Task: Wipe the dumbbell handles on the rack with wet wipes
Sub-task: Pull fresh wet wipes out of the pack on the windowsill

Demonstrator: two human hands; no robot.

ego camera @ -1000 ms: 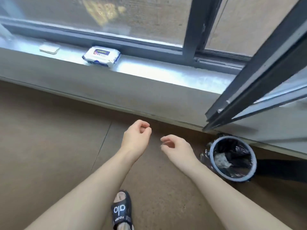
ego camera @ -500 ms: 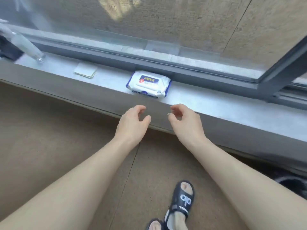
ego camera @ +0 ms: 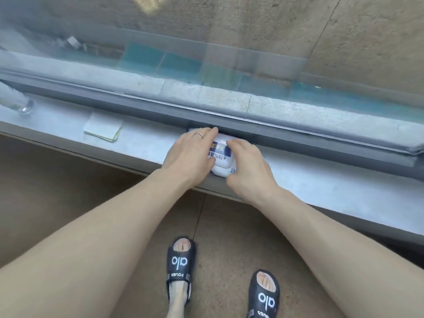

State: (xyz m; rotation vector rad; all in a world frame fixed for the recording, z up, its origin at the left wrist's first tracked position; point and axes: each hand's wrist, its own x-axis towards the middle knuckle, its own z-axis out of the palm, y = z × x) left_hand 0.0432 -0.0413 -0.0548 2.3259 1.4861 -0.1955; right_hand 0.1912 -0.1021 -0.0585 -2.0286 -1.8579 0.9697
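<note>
Head camera looks steeply down, close over the windowsill (ego camera: pixel 142 145).

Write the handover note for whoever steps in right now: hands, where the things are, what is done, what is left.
Left hand: laid on the left part of the wet wipes pack, fingers fairly straight, steadying it.
Right hand: fingers curled over the pack's right side at its lid; whether the lid is open is hidden.
Pack lies on the windowsill against the window frame. Folded paper lies to its left.
Done: pack reached. No wipe out yet.
Left: pull a wipe, go to the rack, wipe the dumbbell handles. Rack and dumbbells are out of view.
</note>
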